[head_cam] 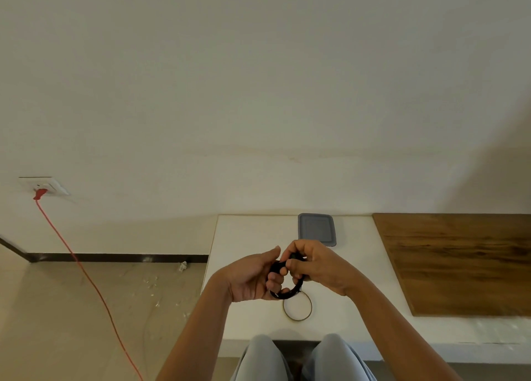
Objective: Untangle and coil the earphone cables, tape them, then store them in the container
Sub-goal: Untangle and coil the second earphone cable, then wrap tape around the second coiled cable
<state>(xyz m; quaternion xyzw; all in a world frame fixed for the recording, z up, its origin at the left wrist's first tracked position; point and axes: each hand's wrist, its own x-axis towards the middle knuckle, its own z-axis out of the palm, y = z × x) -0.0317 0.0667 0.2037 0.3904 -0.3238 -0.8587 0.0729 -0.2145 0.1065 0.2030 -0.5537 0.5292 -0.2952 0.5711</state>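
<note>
A seated person holds a small black cable coil (288, 294) in both hands, just above a white table (250, 237). Take the coil as the clock's centre. The left hand (253, 278), at 9 o'clock, lies palm up with its fingers curled through the loops. The right hand (319, 265), at 2 o'clock, pinches the top of the coil between thumb and fingers. Both hands are grasping the coil.

At 6 o'clock, just beneath the coil, a thin tan ring lies flat on the table, probably the tape roll (297, 319). At 12 o'clock, near the table's far edge, sits a grey lidded container (317, 229). A wooden board (459, 262) lies at 3 o'clock. Far off at 9 o'clock a red cord (86, 274) runs across the floor.

The coiling looks nearly finished and taping seems to come next. To do it well, one hand should pinch all the loops together so none springs loose. The cable end should be tucked in. The other hand can then reach down for the tape.
</note>
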